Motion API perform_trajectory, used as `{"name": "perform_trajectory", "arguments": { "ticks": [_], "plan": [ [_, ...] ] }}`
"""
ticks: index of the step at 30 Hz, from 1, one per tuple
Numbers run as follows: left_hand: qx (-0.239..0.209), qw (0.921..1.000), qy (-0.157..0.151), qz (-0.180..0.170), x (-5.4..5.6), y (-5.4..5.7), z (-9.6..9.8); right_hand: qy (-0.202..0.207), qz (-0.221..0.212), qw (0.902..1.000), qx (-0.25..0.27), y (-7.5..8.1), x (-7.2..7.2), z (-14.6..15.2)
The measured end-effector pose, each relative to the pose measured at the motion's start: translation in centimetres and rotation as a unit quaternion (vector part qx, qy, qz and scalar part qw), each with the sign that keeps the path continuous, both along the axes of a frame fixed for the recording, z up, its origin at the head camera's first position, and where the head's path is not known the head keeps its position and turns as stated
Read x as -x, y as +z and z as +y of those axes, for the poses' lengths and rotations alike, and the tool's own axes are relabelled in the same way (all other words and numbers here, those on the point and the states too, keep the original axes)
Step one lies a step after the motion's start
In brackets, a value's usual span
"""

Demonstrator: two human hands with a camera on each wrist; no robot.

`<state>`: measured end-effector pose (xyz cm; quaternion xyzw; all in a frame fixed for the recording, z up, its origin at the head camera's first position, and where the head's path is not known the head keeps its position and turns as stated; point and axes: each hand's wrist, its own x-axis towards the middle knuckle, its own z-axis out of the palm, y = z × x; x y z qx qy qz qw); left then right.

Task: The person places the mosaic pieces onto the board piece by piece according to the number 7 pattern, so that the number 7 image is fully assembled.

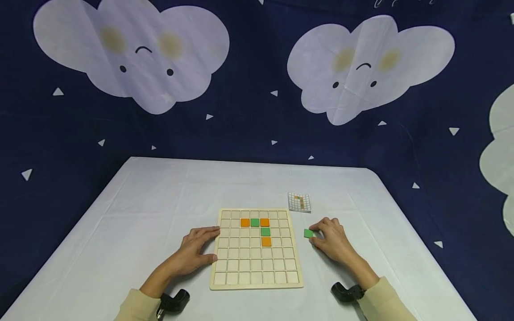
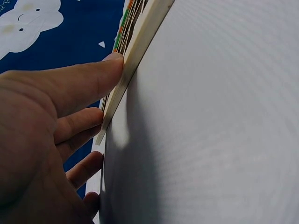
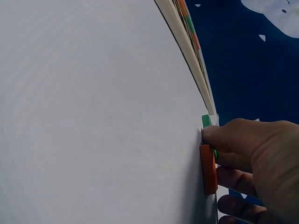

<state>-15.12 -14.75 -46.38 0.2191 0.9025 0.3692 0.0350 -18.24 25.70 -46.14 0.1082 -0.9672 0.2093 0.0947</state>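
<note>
A pale wooden grid board (image 1: 238, 266) lies on the table, with orange and green square tiles in some of its cells. My left hand (image 1: 192, 250) rests at the board's left edge, its thumb and fingers fairly straight and touching the rim. To the right of the board, my right hand (image 1: 333, 240) pinches a green tile (image 1: 308, 233) between thumb and fingers. An orange tile (image 3: 208, 169) shows close under that hand in the right wrist view; the hand hides it in the head view.
A small card (image 1: 299, 203) printed with a coloured grid lies beyond the board's upper right corner. White cloth covers the table (image 1: 160, 191). Behind it hangs a dark blue backdrop (image 1: 249, 133) with clouds and small triangles.
</note>
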Motion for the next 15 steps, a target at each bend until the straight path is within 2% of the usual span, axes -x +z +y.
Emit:
{"name": "perform_trajectory", "arguments": {
  "ticks": [15],
  "plan": [
    [0.005,1.0,0.003,-0.001,-0.02,0.07,-0.01,0.003,0.016,0.9998,0.006,-0.16,-0.1,0.02]
  ]
}}
